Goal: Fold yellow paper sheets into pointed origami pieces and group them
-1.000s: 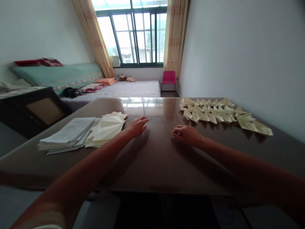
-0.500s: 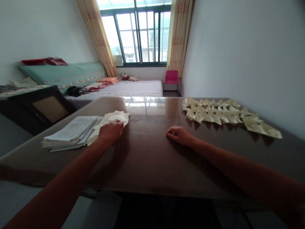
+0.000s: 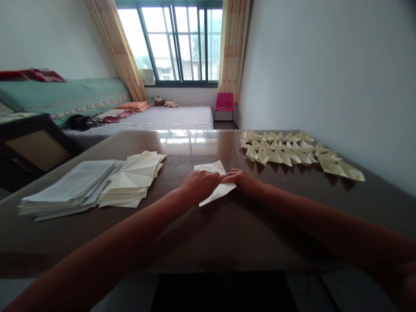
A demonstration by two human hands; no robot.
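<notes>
A cream sheet of paper [image 3: 211,166] is held between my two hands over the middle of the brown table [image 3: 182,242]. My left hand [image 3: 200,185] grips it from the left, its curled fingers covering the sheet's middle. On the right side my right hand [image 3: 243,181] pinches the sheet's edge, its fingertips meeting the left ones. To the left lies a pile of creased cream sheets [image 3: 133,173], overlapping a thicker stack of greyish printed paper [image 3: 69,182]. Rows of folded cream paper shapes [image 3: 279,149] stand at the back right.
A longer folded paper piece [image 3: 341,168] lies at the right end of the rows, near the white wall [image 3: 325,65]. Beyond the table are a bed [image 3: 182,117], a pink chair [image 3: 225,103] and a window [image 3: 178,43]. A dark cabinet [image 3: 35,147] stands at the left.
My left hand went left to the cream pile, then came back to the middle with a sheet. My right hand, resting on the table before, now grips that sheet too. The view shifted slightly.
</notes>
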